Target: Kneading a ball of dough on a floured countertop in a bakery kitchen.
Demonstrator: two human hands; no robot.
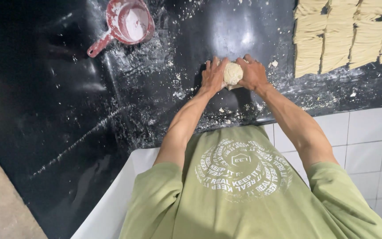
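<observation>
— Glossy black worktop [67, 110], smooth, dusted with matt white flour?
— Yes. Soft, matt, pale dough ball [233, 73]; red plastic scoop [127, 22], flour-caked. Far right, dry matt noodle bundles [345, 35]. Near, glazed white tiles [363, 137], olive cloth shirt [244, 199].

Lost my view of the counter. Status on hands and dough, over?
Left hand and right hand both cupping the dough ball. Dough on floured black counter. Red scoop and noodle bundles well clear.

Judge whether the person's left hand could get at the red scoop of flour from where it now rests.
Probably yes: the left hand is cupped on the dough, and only bare, floured black counter lies between it and the red scoop.
</observation>
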